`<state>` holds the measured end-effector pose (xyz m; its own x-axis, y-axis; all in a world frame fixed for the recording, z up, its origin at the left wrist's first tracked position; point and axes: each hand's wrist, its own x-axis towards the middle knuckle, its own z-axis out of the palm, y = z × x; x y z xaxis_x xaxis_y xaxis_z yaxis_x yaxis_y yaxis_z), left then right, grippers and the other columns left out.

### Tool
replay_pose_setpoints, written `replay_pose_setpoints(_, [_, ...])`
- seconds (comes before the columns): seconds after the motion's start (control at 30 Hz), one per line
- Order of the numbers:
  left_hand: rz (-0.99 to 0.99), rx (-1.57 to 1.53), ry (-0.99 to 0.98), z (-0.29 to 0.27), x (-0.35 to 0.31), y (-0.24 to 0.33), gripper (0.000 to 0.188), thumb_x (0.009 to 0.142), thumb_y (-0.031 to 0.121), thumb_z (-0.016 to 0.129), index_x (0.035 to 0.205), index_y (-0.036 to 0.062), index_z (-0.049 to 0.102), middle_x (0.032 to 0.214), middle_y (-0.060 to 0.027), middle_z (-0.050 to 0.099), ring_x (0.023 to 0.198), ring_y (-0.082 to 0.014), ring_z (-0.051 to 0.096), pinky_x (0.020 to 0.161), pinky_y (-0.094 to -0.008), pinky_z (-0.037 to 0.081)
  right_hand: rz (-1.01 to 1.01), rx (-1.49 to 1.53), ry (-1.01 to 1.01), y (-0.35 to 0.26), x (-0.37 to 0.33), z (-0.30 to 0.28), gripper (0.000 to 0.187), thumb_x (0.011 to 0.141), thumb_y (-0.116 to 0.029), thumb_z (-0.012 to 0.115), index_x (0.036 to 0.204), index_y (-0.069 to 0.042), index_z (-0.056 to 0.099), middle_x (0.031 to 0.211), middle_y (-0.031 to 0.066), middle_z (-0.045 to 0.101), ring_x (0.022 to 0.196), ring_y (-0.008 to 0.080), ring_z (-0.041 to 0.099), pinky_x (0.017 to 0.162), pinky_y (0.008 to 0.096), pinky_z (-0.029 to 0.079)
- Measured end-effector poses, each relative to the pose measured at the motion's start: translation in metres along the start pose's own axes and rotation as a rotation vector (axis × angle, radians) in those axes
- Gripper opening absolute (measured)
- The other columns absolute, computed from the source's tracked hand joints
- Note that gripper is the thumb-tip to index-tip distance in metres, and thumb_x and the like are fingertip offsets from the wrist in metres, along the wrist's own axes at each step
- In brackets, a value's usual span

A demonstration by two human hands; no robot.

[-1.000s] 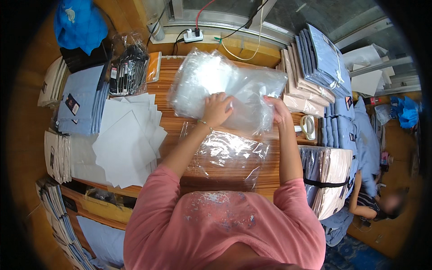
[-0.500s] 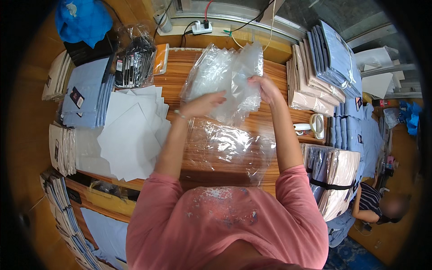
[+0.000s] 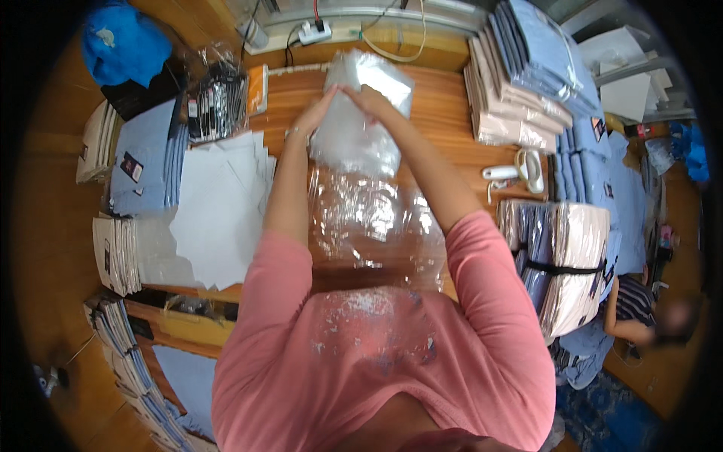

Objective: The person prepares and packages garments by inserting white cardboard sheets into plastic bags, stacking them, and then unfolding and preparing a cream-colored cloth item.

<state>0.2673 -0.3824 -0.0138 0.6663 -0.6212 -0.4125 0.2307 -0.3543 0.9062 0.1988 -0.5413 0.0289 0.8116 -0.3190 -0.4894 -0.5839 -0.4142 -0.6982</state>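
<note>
My left hand (image 3: 312,113) and my right hand (image 3: 367,96) meet at the top of a bunched stack of clear plastic bags (image 3: 360,124), held upright above the wooden table (image 3: 444,120). Both hands grip the stack near its upper edge, the fingers almost touching. More clear plastic bags (image 3: 373,218) lie flat and crinkled on the table below the stack, close to my chest. My pink sleeves cover both upper arms.
A loose pile of white sheets (image 3: 222,200) lies left. Folded blue shirts (image 3: 143,154) and stacked packs (image 3: 527,68) flank the table. A tape dispenser (image 3: 520,169) and bundled bagged shirts (image 3: 565,256) sit right. A power strip (image 3: 315,32) is at the back. Another person (image 3: 640,309) sits far right.
The bag stack, earlier spread wide between my hands, is now gathered narrow and upright. My hands have come together at its top, farther from me.
</note>
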Motion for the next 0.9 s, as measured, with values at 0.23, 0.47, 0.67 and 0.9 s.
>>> replay_pose_setpoints(0.23, [0.294, -0.013, -0.149, 0.053, -0.04, 0.021, 0.082, 0.081, 0.055, 0.058, 0.134, -0.0039, 0.035, 0.132, -0.018, 0.046, 0.116, -0.0277, 0.05, 0.096, -0.0352, 0.041, -0.051, 0.525, -0.154, -0.008, -0.069, -0.017, 0.103, 0.07, -0.072, 0.057, 0.139, 0.0, 0.032, 0.138, 0.0252, 0.037, 0.123, 0.038, 0.041, 0.095, 0.0547, 0.039])
replay_pose_setpoints(0.47, [0.734, 0.91, 0.092, 0.153, -0.128, 0.065, 0.073, 0.081, 0.052, 0.058, 0.127, -0.0026, 0.044, 0.127, -0.0232, 0.05, 0.112, -0.0306, 0.054, 0.095, -0.0424, 0.042, -0.056, 0.658, -0.034, 0.06, -0.103, -0.064, 0.055, 0.072, -0.025, 0.074, 0.114, 0.004, 0.054, 0.112, 0.0206, 0.057, 0.099, 0.0277, 0.057, 0.079, 0.0418, 0.051])
replay_pose_setpoints(0.67, [0.699, 0.261, -0.147, 0.09, -0.164, 0.073, 0.062, 0.089, 0.03, 0.06, 0.14, 0.0094, 0.029, 0.14, -0.0164, 0.037, 0.13, -0.0254, 0.033, 0.105, -0.0355, 0.033, -0.103, 0.594, 0.123, 0.095, -0.223, -0.101, 0.045, 0.074, -0.025, 0.07, 0.11, 0.001, 0.063, 0.118, 0.0211, 0.057, 0.116, 0.0286, 0.048, 0.1, 0.0383, 0.035])
replay_pose_setpoints(0.9, [0.84, 0.815, 0.047, 0.095, -0.206, -0.038, 0.056, 0.09, 0.032, 0.056, 0.138, 0.0122, 0.035, 0.143, -0.016, 0.031, 0.132, -0.0318, 0.029, 0.109, -0.0438, 0.025, -0.158, 1.178, 0.348, 0.145, -0.332, -0.086, 0.044, 0.07, -0.003, 0.072, 0.11, 0.008, 0.056, 0.101, 0.0153, 0.063, 0.09, 0.0232, 0.064, 0.08, 0.0311, 0.052])
